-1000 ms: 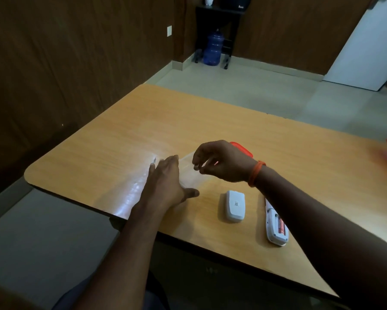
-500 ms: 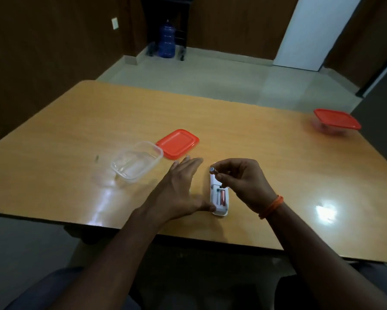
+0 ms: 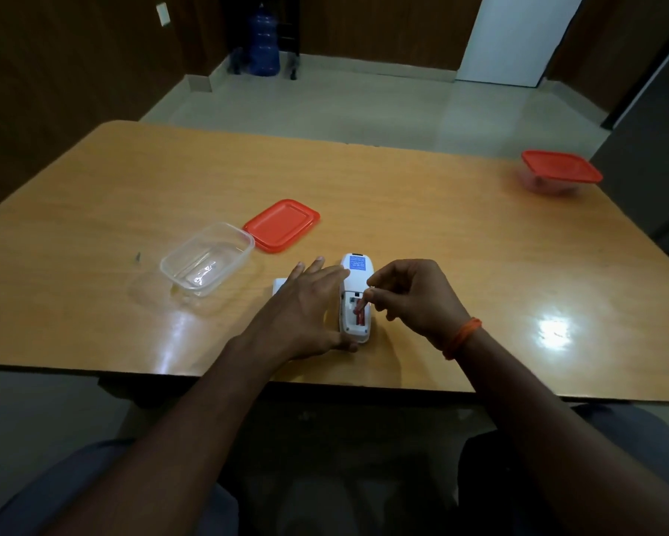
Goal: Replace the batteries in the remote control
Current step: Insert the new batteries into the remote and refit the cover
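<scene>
We're at the near edge of the table, a little right of its middle, and the remote control lies face down there with its battery bay open toward us. Our left hand is spread flat, fingers long and loose, pressed against the remote's left side to pin it, holding nothing. Our right hand is pinched narrow on a red battery, thumb and forefinger at its upper end, and the cell looks tilted, lower end down in the bay, upper end raised. A second red cell seems to sit beside it, though we cannot tell that clearly. Our read: we're seating this one, so we'd push the low end against its spring contact first, then rock the top down flat, checking polarity marks before pressing. We'd do best to hold that left palm firm so the body doesn't skate on this glossy top. The white battery cover peeks out just behind our left hand, mostly hidden. Room to move? Plenty: the clear container and its red lid sit toward the left, apart from the work, and the lidded container is way off at the far right corner. The one worry is the near edge, close under our wrists, where a dropped cell could roll off.
</scene>
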